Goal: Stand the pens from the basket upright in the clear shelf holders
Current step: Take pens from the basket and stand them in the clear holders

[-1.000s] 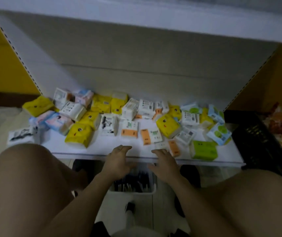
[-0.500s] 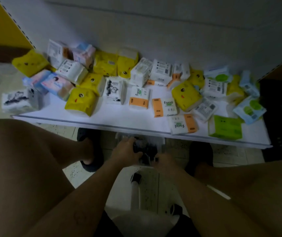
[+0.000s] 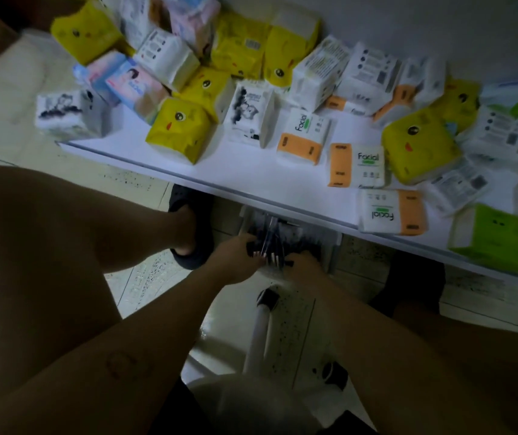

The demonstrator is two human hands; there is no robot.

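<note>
A white basket (image 3: 334, 246) full of dark pens sits on the floor, half tucked under the shelf's front edge. My left hand (image 3: 235, 260) reaches into it, and its fingers curl round a bundle of pens (image 3: 269, 238) that sticks up out of the basket. My right hand (image 3: 303, 266) is at the basket's near side, right beside that bundle. Its fingertips are buried among the pens, so its grip is hidden. No clear holder is in view.
The low white shelf (image 3: 251, 177) above the basket carries several tissue packs: yellow (image 3: 177, 130), white-and-orange (image 3: 356, 166) and green (image 3: 499, 240). My knees flank the basket, dark shoes (image 3: 193, 233) stand on the tiled floor, and a white stool leg (image 3: 259, 334) runs below my hands.
Both hands dropped from the shelf's front edge into the basket below. My view tilted down, and the left hand has closed on a bundle of pens.
</note>
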